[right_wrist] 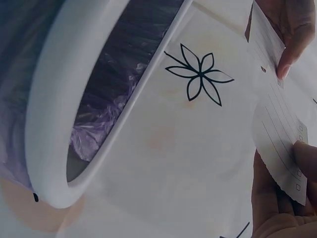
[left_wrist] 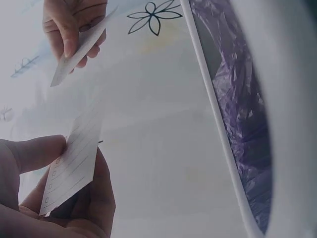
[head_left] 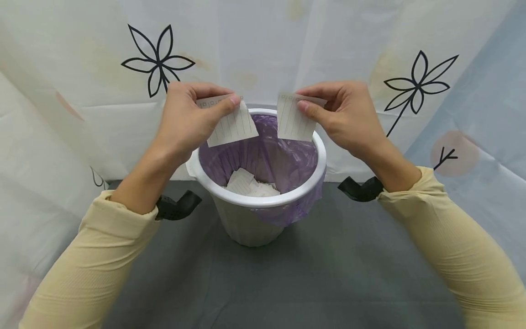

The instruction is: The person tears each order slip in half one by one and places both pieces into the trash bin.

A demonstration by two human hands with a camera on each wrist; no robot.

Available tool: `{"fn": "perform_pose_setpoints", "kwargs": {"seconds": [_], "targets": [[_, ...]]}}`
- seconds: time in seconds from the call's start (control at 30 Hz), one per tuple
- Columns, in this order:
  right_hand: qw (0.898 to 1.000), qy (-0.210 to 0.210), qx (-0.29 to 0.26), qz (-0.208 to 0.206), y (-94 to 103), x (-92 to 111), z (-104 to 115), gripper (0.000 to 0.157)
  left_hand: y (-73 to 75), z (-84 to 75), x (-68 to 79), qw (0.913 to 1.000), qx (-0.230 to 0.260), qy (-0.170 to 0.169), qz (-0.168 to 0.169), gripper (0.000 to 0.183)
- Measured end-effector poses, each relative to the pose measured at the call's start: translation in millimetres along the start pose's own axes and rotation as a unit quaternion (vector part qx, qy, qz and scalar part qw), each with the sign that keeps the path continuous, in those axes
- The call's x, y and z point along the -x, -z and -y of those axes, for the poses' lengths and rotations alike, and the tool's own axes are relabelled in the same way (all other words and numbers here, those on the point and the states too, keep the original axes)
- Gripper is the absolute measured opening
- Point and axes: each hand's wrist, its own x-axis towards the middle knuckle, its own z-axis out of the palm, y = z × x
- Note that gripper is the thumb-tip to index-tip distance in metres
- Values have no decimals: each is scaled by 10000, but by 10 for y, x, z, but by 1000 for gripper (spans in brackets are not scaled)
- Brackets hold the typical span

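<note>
My left hand (head_left: pixel 193 112) pinches a torn piece of lined paper (head_left: pixel 234 125) between thumb and fingers, above the left side of a white bin. A second lined paper piece (head_left: pixel 293 121) is pinched in my right hand (head_left: pixel 341 114), over the bin's right side. A gap separates the two pieces. Small printed boxes run along one edge of each, as the left wrist view shows on the left piece (left_wrist: pixel 74 168). The bin (head_left: pixel 246 224) has a purple plastic liner (head_left: pixel 267 157), and several paper scraps (head_left: pixel 246 183) lie inside it.
The bin stands on a dark grey tabletop (head_left: pixel 263 283). Behind it hangs a pale curtain (head_left: pixel 263 45) with black flower drawings. A black device (head_left: pixel 178 205) is strapped at the left wrist, another black device (head_left: pixel 361 188) at the right.
</note>
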Motion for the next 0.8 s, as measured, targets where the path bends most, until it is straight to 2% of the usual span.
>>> {"fn": "perform_pose_setpoints", "kwargs": {"seconds": [0.17,0.43,0.8], "targets": [[9996,-215,35,176,-44,-190,17,16,-3,-80,-164,9992,-171,308,175,25],[9963,-430,526,527,-163,-423,-49,17,-70,-135,-384,9958,-512,623,434,30],[9921,-612,693,853,-322,-526,-190,15,-197,-22,-522,9880,-1276,655,576,27]]}}
